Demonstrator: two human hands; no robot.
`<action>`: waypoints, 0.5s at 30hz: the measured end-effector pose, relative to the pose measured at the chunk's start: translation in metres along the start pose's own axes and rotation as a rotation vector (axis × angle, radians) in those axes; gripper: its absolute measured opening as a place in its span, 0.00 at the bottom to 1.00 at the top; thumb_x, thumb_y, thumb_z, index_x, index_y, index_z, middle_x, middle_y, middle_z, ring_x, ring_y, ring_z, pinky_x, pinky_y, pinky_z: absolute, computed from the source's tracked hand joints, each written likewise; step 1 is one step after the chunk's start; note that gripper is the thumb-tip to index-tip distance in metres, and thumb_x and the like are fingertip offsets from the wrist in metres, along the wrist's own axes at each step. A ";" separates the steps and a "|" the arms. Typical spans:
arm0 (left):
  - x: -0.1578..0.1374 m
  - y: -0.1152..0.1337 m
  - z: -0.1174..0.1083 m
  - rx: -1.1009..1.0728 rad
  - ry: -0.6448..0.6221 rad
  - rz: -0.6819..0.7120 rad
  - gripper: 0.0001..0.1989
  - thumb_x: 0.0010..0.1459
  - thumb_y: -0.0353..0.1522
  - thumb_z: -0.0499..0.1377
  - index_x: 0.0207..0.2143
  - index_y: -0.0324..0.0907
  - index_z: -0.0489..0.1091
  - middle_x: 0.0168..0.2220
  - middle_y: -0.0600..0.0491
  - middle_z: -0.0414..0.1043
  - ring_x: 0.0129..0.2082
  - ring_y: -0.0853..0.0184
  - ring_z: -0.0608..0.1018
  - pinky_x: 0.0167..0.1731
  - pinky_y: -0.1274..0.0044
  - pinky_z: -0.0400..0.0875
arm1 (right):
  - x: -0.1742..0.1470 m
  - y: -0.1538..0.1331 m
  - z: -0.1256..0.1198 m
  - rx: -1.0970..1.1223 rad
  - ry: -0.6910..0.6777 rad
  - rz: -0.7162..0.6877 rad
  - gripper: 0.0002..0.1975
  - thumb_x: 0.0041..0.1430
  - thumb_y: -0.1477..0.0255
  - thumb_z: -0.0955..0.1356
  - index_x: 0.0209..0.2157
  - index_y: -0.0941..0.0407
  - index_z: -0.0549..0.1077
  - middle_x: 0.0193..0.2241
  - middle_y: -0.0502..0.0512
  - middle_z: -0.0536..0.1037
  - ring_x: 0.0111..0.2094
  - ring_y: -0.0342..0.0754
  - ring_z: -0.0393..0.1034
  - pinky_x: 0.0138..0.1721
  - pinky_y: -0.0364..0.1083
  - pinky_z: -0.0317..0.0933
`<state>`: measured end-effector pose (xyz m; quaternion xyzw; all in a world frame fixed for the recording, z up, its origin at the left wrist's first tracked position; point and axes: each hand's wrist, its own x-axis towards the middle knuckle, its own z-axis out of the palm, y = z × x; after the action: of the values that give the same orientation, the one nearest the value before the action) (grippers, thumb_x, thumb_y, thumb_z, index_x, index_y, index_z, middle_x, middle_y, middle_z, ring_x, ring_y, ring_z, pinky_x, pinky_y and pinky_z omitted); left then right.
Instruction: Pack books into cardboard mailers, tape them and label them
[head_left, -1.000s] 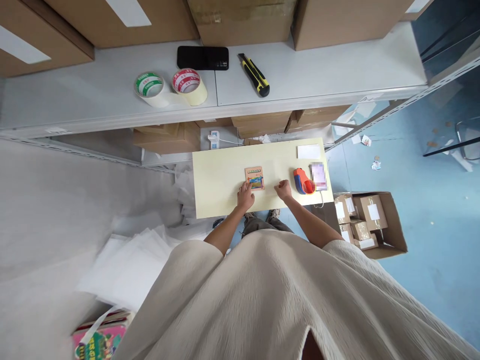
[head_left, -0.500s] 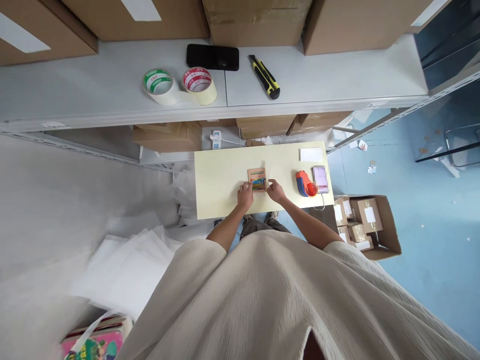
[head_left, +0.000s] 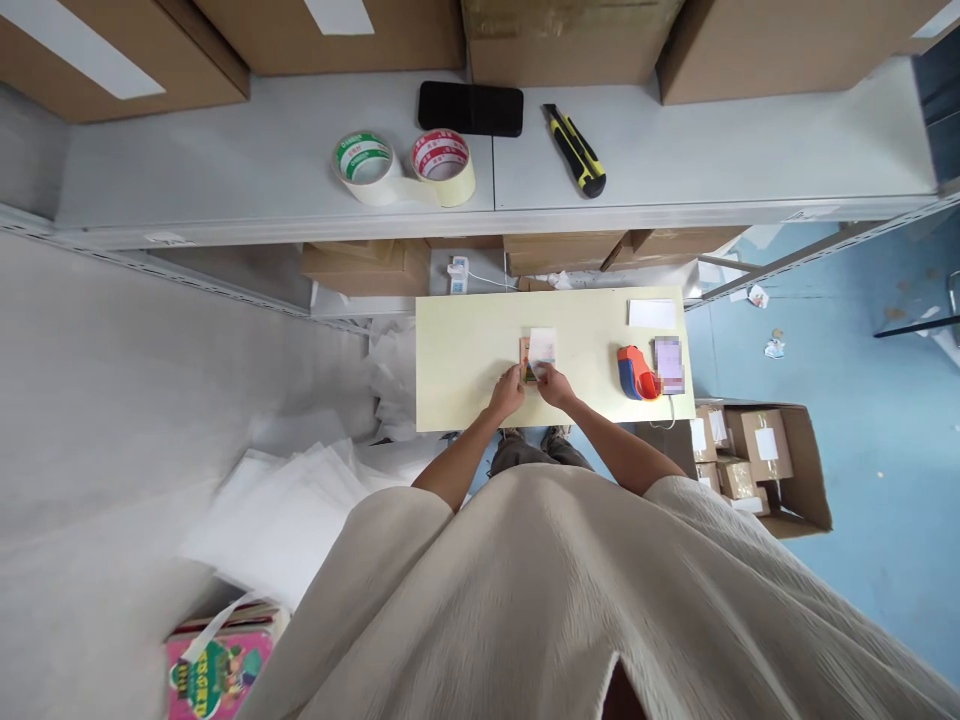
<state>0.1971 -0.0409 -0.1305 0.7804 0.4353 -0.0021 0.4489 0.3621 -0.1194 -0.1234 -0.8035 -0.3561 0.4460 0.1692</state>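
Observation:
A small booklet (head_left: 525,349) with an orange-brown picture cover lies on the pale yellow table, near its front middle. Over its right part stands a whitish page (head_left: 543,342), partly folded across the cover. My left hand (head_left: 508,392) grips the booklet's lower left edge, fingers closed. At the lower right corner, my right hand (head_left: 555,386) pinches the whitish page between thumb and fingers. The fingers hide the booklet's lower edge.
On the table (head_left: 465,350) are a red-blue tape dispenser (head_left: 636,374), a phone (head_left: 668,363) and white paper (head_left: 651,313). The shelf (head_left: 262,150) ahead bears tape rolls (head_left: 444,170), a black phone (head_left: 470,108) and a utility knife (head_left: 575,150). A carton (head_left: 810,470) stands right.
My right hand has lifted the whitish page leftward over the cover, which showed fully before. My left hand stays at the booklet's left edge. The whole view has shifted slightly.

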 end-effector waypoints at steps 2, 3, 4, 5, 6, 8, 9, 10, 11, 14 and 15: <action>0.001 0.007 -0.003 0.046 -0.018 0.053 0.37 0.64 0.20 0.56 0.73 0.47 0.67 0.72 0.41 0.73 0.73 0.50 0.73 0.71 0.56 0.71 | 0.002 0.002 0.004 0.025 0.001 -0.021 0.33 0.65 0.79 0.69 0.70 0.56 0.72 0.45 0.59 0.87 0.48 0.59 0.82 0.55 0.54 0.74; 0.002 0.011 -0.004 0.073 -0.037 0.080 0.36 0.65 0.20 0.55 0.74 0.47 0.66 0.74 0.41 0.71 0.74 0.50 0.72 0.72 0.55 0.70 | 0.003 0.004 0.006 0.038 0.002 -0.034 0.33 0.64 0.79 0.69 0.70 0.54 0.72 0.44 0.58 0.88 0.48 0.59 0.82 0.55 0.54 0.74; 0.003 0.014 -0.004 0.098 -0.061 0.098 0.36 0.65 0.20 0.54 0.74 0.47 0.65 0.74 0.41 0.71 0.74 0.50 0.71 0.72 0.55 0.69 | 0.004 0.005 0.007 0.051 0.002 -0.045 0.33 0.64 0.79 0.69 0.70 0.53 0.72 0.44 0.56 0.88 0.47 0.59 0.82 0.55 0.54 0.75; 0.004 0.018 -0.005 0.126 -0.093 0.105 0.36 0.66 0.20 0.54 0.74 0.47 0.65 0.74 0.41 0.71 0.75 0.50 0.71 0.71 0.55 0.69 | 0.004 0.007 0.007 0.067 0.000 -0.051 0.33 0.63 0.79 0.69 0.70 0.52 0.73 0.43 0.55 0.88 0.47 0.58 0.82 0.54 0.54 0.75; 0.005 0.021 -0.005 0.162 -0.129 0.105 0.36 0.66 0.20 0.53 0.75 0.47 0.64 0.74 0.40 0.71 0.75 0.49 0.71 0.71 0.55 0.69 | 0.004 0.009 0.007 0.085 -0.003 -0.050 0.33 0.63 0.79 0.70 0.69 0.51 0.74 0.42 0.54 0.88 0.46 0.57 0.83 0.54 0.53 0.75; 0.006 0.025 -0.005 0.245 -0.191 0.104 0.37 0.67 0.20 0.53 0.76 0.46 0.62 0.73 0.39 0.72 0.75 0.48 0.71 0.71 0.54 0.68 | 0.005 0.013 0.005 0.122 0.004 -0.031 0.31 0.62 0.78 0.70 0.66 0.51 0.76 0.41 0.53 0.88 0.46 0.56 0.83 0.54 0.52 0.76; 0.006 0.026 -0.006 0.284 -0.212 0.111 0.37 0.67 0.20 0.53 0.76 0.45 0.62 0.73 0.38 0.71 0.75 0.47 0.70 0.71 0.53 0.68 | 0.004 0.016 0.003 0.137 0.028 -0.010 0.29 0.62 0.77 0.70 0.64 0.51 0.77 0.41 0.53 0.88 0.47 0.56 0.83 0.54 0.52 0.76; 0.006 0.027 -0.006 0.315 -0.226 0.123 0.37 0.67 0.20 0.53 0.76 0.45 0.61 0.74 0.37 0.71 0.75 0.47 0.69 0.71 0.53 0.67 | 0.004 0.018 0.001 0.148 0.068 0.021 0.27 0.62 0.77 0.70 0.63 0.52 0.79 0.42 0.54 0.88 0.47 0.56 0.84 0.53 0.51 0.76; 0.005 0.027 -0.006 0.337 -0.234 0.133 0.36 0.67 0.21 0.54 0.76 0.44 0.61 0.74 0.37 0.70 0.76 0.47 0.69 0.72 0.53 0.67 | 0.004 0.020 -0.002 0.156 0.120 0.059 0.25 0.63 0.75 0.70 0.61 0.53 0.80 0.43 0.56 0.88 0.47 0.56 0.84 0.53 0.51 0.76; 0.003 0.030 -0.006 0.360 -0.240 0.128 0.36 0.68 0.23 0.54 0.77 0.43 0.60 0.74 0.35 0.69 0.76 0.47 0.68 0.71 0.54 0.67 | 0.006 0.025 -0.007 0.189 0.242 0.189 0.19 0.62 0.72 0.71 0.54 0.56 0.83 0.45 0.62 0.88 0.47 0.57 0.84 0.49 0.50 0.76; 0.002 0.031 -0.006 0.359 -0.238 0.114 0.35 0.69 0.24 0.54 0.77 0.43 0.60 0.74 0.34 0.69 0.75 0.47 0.68 0.71 0.54 0.67 | 0.006 0.025 -0.009 0.209 0.254 0.224 0.18 0.61 0.72 0.72 0.52 0.57 0.83 0.46 0.64 0.88 0.46 0.57 0.84 0.47 0.49 0.76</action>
<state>0.2172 -0.0417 -0.1063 0.8654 0.3270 -0.1465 0.3504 0.3821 -0.1315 -0.1372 -0.8659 -0.1923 0.3918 0.2445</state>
